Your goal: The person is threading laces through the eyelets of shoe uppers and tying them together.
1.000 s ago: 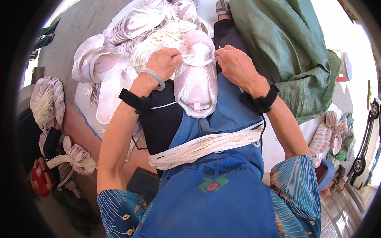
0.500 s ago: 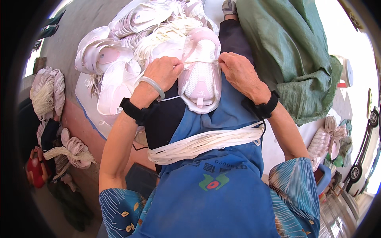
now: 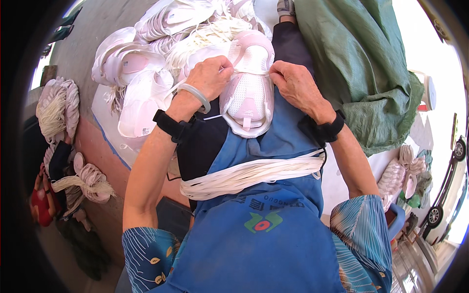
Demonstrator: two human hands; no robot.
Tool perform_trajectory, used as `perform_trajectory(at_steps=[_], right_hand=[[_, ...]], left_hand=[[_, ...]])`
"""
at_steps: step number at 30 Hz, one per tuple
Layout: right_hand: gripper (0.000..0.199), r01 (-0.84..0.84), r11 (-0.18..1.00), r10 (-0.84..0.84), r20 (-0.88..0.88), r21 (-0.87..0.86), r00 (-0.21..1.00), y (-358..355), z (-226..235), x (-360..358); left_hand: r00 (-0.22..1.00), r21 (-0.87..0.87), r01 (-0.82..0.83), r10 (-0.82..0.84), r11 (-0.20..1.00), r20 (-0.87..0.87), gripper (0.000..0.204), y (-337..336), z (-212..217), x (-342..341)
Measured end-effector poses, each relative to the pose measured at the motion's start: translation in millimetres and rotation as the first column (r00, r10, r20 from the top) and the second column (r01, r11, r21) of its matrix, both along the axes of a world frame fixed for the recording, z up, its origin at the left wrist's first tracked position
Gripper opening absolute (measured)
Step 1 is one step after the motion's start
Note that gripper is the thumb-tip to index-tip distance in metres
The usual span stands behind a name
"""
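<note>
"Head view, only one. Where's the main thing?"

"Pink-and-white shoe upper (image 3: 247, 97), upper centre of the frame, lying on the lap over the blue apron (image 3: 229, 259)."

"Hands?"

"Left hand (image 3: 211, 78) at its left edge, thumb and forefinger pinched narrow on the white lace (image 3: 252, 73). Right hand (image 3: 294, 87) at the right edge, same narrow pinch, though its fingertips partly hide the strand. Lace runs across the upper between them."

"Handling?"

"My guess: light, soft, floppy mesh, firmer toward the padded rim. Not fragile, but it'd buckle or slide on the cloth if tugged one-sided. Best hold: the side edges, near the lace holes. Lace looks thin and limp; pinch it close to its ends."

"Around it?"

"Lace bundle (image 3: 249, 177) across the apron, mid-frame. Pile of uppers (image 3: 129, 61), upper left, just beside the left hand. Green sheet (image 3: 354, 73), upper right. Black wristbands (image 3: 171, 128) on both arms."
</note>
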State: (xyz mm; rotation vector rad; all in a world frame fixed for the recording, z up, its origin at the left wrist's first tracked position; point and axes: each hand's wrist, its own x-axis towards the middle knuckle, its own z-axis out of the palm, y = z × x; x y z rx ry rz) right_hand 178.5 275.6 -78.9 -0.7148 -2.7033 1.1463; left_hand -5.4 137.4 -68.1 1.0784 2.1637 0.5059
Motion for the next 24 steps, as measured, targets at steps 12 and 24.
perform_trajectory(at_steps=[12,24], right_hand=[[0.023,0.063,0.984,-0.052,0.065,-0.168,0.997,6.2,-2.0,-5.7],[0.023,0.087,0.985,-0.077,0.075,-0.146,0.994,3.7,-2.0,-10.8]], left_hand=[[0.998,0.016,0.061,-0.061,0.998,0.031,0.022,18.0,-4.2,-10.7],[0.986,0.074,0.125,-0.116,0.989,-0.116,0.023,23.8,-15.9,-4.4]])
